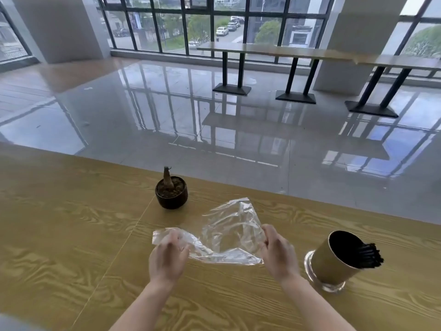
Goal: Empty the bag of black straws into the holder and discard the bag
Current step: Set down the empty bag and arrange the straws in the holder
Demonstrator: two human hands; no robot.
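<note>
A clear plastic bag point(229, 232), empty and crumpled, is stretched just above the wooden table point(71, 223) between my two hands. My left hand point(168, 256) pinches its left end, and my right hand point(278, 249) grips its right edge. To the right stands a gold cylindrical holder point(334, 261) on a clear glass base. A bundle of black straws point(368, 255) leans inside it against the right rim, ends sticking out.
A small dark pot point(171, 193) with a bare plant stub stands on the table behind the bag. The table's far edge runs just past it, with glossy floor beyond. Long tables point(274, 51) on black legs stand by the windows.
</note>
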